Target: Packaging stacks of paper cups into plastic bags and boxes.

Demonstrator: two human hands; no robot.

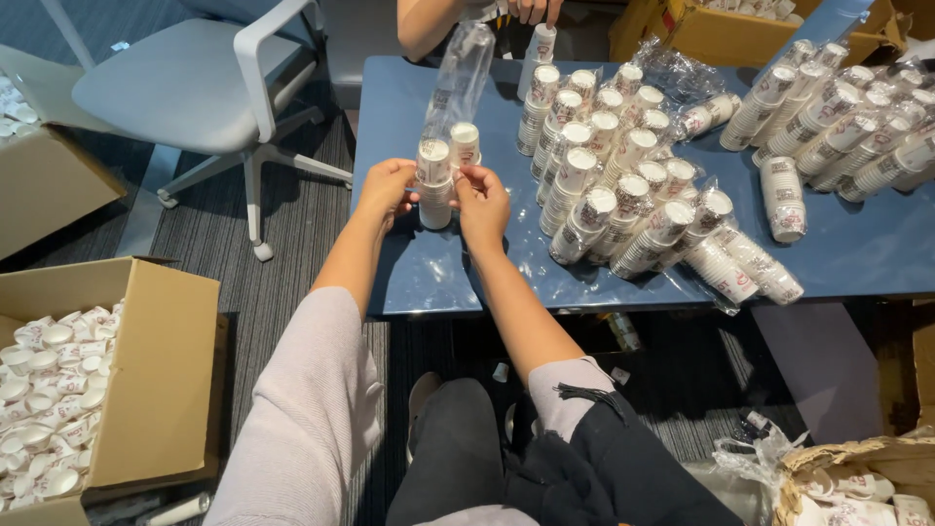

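At the frame's centre, a short stack of paper cups (pixel 434 185) is held upright on the blue surface (pixel 857 255) by the left hand (pixel 387 187) and right hand (pixel 480 200), fingers closed around it. A clear sleeve (pixel 458 78) seems to rise above it; the stack is best kept straight and steady.

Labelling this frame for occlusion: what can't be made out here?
- Head view: the palm sides of left hand and right hand face away, so the grip on the cup stack is unclear.
- Second person's hand: cut off by the top edge.
- Cardboard box of cups: cut off at the left edge.
- Plastic sleeve: whether it contains anything is unclear.
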